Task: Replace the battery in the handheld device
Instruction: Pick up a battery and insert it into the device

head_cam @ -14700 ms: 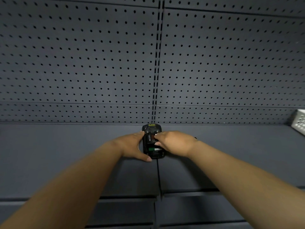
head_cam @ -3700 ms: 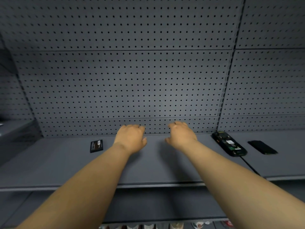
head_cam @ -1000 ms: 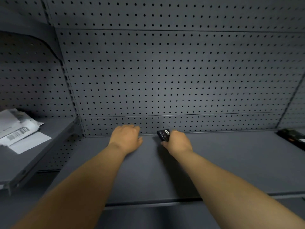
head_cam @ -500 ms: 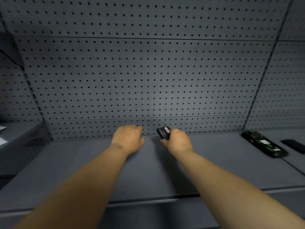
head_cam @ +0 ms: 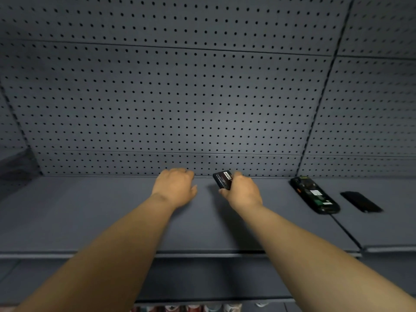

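We see both bare forearms stretched forward over a dark grey metal shelf (head_cam: 90,221), which is backed by a grey perforated panel (head_cam: 180,97).

The left hand (head_cam: 174,190) hovers palm down near the shelf's back edge, a little left of the middle. Its fingers curl loosely downward with the thumb pointing right, and it holds nothing. Whether its fingertips touch the shelf we cannot tell.

Just to its right, the right hand (head_cam: 242,193) is closed in a pinch on a small flat black rectangular battery with a white barcode label (head_cam: 222,179). The thumb is on the near side and the fingers wrap round the right edge. The battery is lifted clear of the shelf, tilted with its label face up and toward us, close to the back edge.

Further right, well apart from that hand, the black handheld device with its back open, showing green and white parts inside (head_cam: 314,194), lies flat and diagonal, one end near the shelf's back edge. Just beside it, across the seam between shelf sections, lies a flat black oblong cover (head_cam: 361,202), also diagonal and apart from the device.
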Demonstrator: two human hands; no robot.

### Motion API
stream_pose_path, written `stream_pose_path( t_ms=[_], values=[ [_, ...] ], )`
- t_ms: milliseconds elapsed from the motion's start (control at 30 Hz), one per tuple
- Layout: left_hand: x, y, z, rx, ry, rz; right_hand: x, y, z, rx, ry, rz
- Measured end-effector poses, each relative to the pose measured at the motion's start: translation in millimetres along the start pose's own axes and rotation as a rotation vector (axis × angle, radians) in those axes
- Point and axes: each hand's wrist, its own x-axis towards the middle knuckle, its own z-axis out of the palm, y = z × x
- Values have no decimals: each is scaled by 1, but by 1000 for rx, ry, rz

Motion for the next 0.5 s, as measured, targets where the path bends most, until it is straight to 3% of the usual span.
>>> stream_pose_path(
  t_ms=[500],
  values=[
    [13, 15, 0, -10, -11, 19, 5, 19, -13, 16, 6, 27]
  ],
)
